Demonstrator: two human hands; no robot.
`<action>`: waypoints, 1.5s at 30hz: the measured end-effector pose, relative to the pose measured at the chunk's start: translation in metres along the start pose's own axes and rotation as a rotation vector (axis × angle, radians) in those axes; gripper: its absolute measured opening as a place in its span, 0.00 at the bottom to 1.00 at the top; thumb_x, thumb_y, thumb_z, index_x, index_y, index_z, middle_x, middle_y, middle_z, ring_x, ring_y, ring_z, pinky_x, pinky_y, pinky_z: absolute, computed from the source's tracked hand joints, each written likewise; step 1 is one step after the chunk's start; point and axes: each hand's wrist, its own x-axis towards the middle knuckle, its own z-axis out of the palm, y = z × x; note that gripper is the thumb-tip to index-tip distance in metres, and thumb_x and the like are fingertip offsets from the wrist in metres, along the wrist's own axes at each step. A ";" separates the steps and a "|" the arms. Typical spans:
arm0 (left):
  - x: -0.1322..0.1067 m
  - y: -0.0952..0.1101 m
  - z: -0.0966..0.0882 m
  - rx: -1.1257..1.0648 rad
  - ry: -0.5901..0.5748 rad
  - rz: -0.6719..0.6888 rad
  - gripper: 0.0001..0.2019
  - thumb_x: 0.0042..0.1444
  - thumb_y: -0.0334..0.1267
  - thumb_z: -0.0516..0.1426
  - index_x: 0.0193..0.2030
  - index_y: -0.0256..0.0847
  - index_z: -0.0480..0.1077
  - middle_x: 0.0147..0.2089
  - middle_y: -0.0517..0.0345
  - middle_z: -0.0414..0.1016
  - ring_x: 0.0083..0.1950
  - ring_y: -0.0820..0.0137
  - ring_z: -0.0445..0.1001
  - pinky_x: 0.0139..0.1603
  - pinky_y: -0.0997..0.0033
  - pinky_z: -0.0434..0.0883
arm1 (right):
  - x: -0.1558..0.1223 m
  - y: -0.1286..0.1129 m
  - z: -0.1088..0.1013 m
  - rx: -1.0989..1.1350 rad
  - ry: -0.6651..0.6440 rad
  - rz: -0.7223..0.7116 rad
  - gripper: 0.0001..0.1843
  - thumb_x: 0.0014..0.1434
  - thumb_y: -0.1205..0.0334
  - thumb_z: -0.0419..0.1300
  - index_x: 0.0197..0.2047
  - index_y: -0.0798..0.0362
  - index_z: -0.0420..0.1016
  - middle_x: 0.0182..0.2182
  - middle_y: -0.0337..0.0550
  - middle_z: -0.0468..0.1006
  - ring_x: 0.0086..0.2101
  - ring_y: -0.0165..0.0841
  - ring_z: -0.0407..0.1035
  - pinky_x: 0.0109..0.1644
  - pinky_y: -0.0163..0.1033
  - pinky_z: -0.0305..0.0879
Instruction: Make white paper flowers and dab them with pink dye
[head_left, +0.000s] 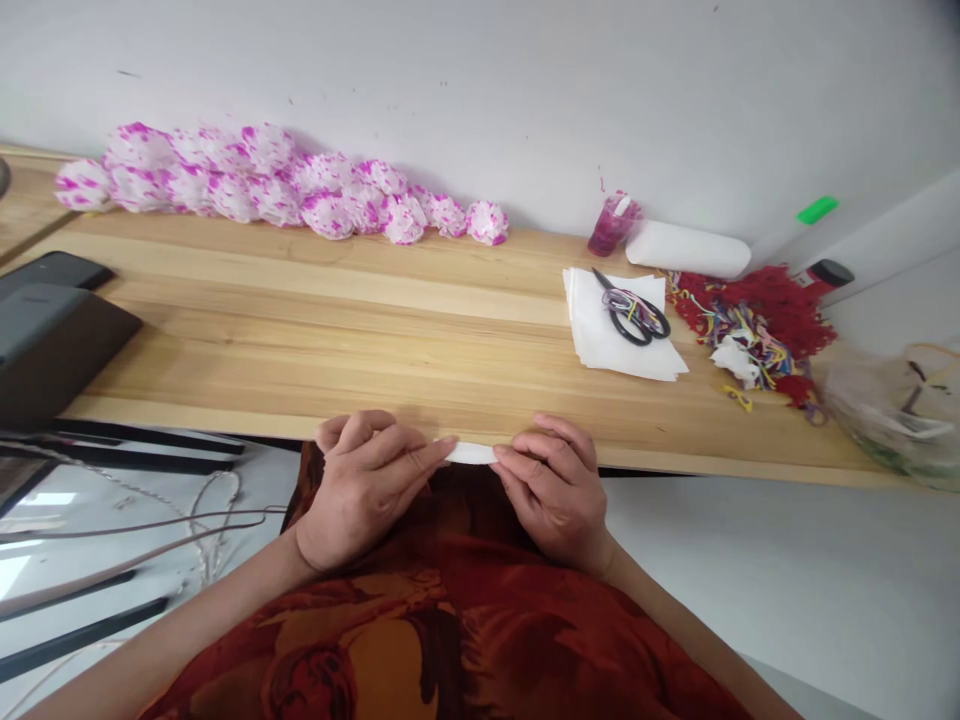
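Note:
A narrow folded strip of white paper [471, 454] is stretched level between my two hands at the table's front edge. My left hand [375, 480] pinches its left end between thumb and fingers. At the other end, my right hand [556, 485] is closed on the strip in the same way. Further back on the right lies a stack of white paper sheets [600, 345]. Black-handled scissors [637, 325] rest on that stack, with a bundle of coloured ties [626, 302] beside the handles.
Pink-spotted white paper flowers [330, 214] line the wall. A cup of pink liquid [611, 225], a white roll [688, 249], red scraps [787, 310], coloured ties [757, 345] and a plastic bag [892, 410] are on the right. A dark box [67, 345] sits left on the wooden table [360, 330].

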 end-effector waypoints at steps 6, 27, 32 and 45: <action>0.003 0.003 0.000 0.002 0.033 0.013 0.12 0.55 0.33 0.65 0.47 0.48 0.79 0.35 0.60 0.79 0.42 0.66 0.65 0.44 0.68 0.63 | 0.000 0.000 0.001 -0.004 0.003 -0.002 0.18 0.52 0.74 0.69 0.45 0.48 0.79 0.36 0.41 0.80 0.50 0.42 0.69 0.54 0.51 0.71; 0.005 0.005 -0.002 -0.054 -0.054 -0.065 0.08 0.58 0.33 0.63 0.43 0.49 0.79 0.37 0.62 0.81 0.44 0.66 0.71 0.45 0.63 0.65 | -0.001 0.000 0.001 -0.004 -0.003 -0.006 0.19 0.53 0.74 0.68 0.47 0.46 0.79 0.37 0.40 0.81 0.50 0.41 0.69 0.54 0.51 0.71; 0.005 0.006 -0.001 -0.109 -0.032 -0.093 0.03 0.58 0.34 0.63 0.39 0.45 0.78 0.36 0.62 0.81 0.42 0.67 0.72 0.46 0.63 0.64 | 0.000 -0.001 0.001 -0.006 0.005 -0.022 0.18 0.53 0.74 0.69 0.45 0.47 0.78 0.36 0.39 0.81 0.50 0.41 0.70 0.53 0.50 0.71; 0.011 0.008 -0.004 -0.024 -0.079 -0.044 0.02 0.60 0.35 0.60 0.36 0.44 0.75 0.34 0.60 0.79 0.42 0.63 0.69 0.44 0.61 0.60 | 0.007 -0.005 -0.004 -0.062 -0.086 -0.053 0.11 0.55 0.71 0.66 0.41 0.48 0.75 0.38 0.38 0.82 0.50 0.41 0.72 0.53 0.48 0.67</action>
